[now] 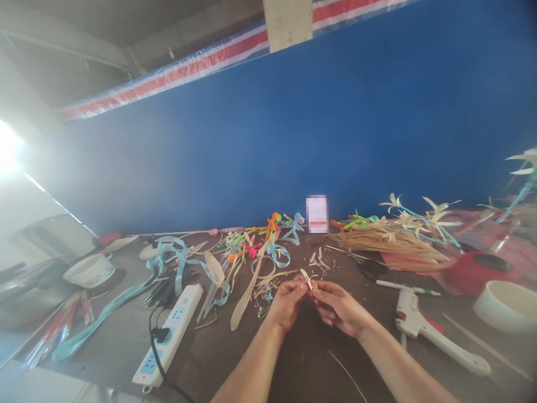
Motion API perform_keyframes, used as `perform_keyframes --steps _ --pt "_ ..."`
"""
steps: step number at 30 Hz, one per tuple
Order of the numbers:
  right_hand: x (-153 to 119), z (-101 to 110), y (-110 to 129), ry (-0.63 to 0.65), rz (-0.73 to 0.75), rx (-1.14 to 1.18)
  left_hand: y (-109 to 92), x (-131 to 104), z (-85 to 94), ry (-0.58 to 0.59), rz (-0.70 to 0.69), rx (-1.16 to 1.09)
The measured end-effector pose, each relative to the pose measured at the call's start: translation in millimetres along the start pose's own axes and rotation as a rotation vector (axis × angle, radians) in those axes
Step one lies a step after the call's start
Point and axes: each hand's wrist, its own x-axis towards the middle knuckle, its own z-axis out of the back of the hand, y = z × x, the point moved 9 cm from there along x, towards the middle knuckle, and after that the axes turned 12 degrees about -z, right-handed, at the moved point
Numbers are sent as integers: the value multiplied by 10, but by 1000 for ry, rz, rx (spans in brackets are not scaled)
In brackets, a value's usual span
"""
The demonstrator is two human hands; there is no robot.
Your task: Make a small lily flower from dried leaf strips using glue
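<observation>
Near the middle of the dark table [310, 358], both hands meet around a small pale petal-like piece [307, 277]. My left hand [287, 304] pinches it from the left between thumb and fingers. From the right, my right hand [336, 305] closes its fingertips on the same piece, its other fingers curled below. The piece points up and left, above the fingertips. Just beyond the hands lie small pale scraps [319, 260]. Dry fibres [265, 288] lie left of my left hand.
A white glue gun [436, 330] and marker [409, 287] lie right. A power strip [170, 336] with a black cable, blue ribbon [113, 310] and a bowl [89, 271] are left. White flowers [436, 215] and dry straw [390, 243] lie back right, before a blue panel [268, 140].
</observation>
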Motion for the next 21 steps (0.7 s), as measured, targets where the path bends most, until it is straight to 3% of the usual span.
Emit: perform_keyframes --steps 4,9,11,16,21 --pt "-6 -28 -43 20 -52 -17 -24 -11 -44 26 -7 -5" --pt "4 -30 -39 14 -36 -93 24 -13 31 -39 21 -48" --pt "14 36 19 -66 28 -170 18 -1 68 -62 12 -50" --pt "-87 271 294 -424 294 -387 6 20 192 -139 -25 6" --pt "-172 239 418 -511 439 -522 31 18 271 -189 -39 136"
